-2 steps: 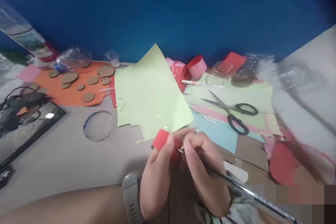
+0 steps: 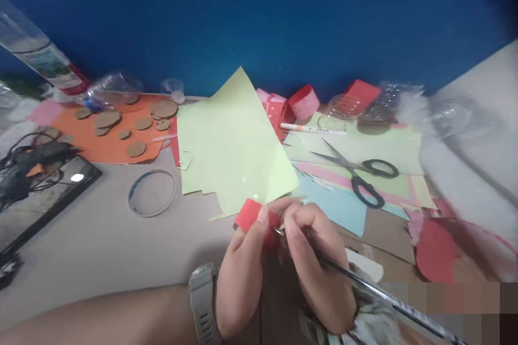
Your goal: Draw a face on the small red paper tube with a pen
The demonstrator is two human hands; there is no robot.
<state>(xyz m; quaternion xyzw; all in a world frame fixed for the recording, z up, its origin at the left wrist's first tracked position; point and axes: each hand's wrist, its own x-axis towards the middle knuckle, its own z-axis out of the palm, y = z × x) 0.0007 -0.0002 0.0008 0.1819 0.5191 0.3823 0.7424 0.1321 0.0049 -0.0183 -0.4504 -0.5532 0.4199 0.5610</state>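
A small red paper piece (image 2: pixel 248 214) is pinched in my left hand (image 2: pixel 243 275), which has a grey watch at its wrist. Close on its right, my right hand (image 2: pixel 321 269) is closed around a long, thin, dark metallic rod (image 2: pixel 388 297). The rod's shiny tip lies against the red paper between the two hands. Just beyond my hands rests a large pale green sheet (image 2: pixel 232 145) with a cut lower edge. Open black-handled scissors (image 2: pixel 354 168) lie on coloured papers to the right.
Cardboard discs (image 2: pixel 107 119) lie on orange paper (image 2: pixel 91 145) at the left, with a clear ring (image 2: pixel 152 193) nearer. A plastic bottle (image 2: pixel 44 54) leans at the far left above a dark device (image 2: pixel 48 194). Red paper shapes (image 2: pixel 304 102) and a white marker (image 2: pixel 313 129) are at the back.
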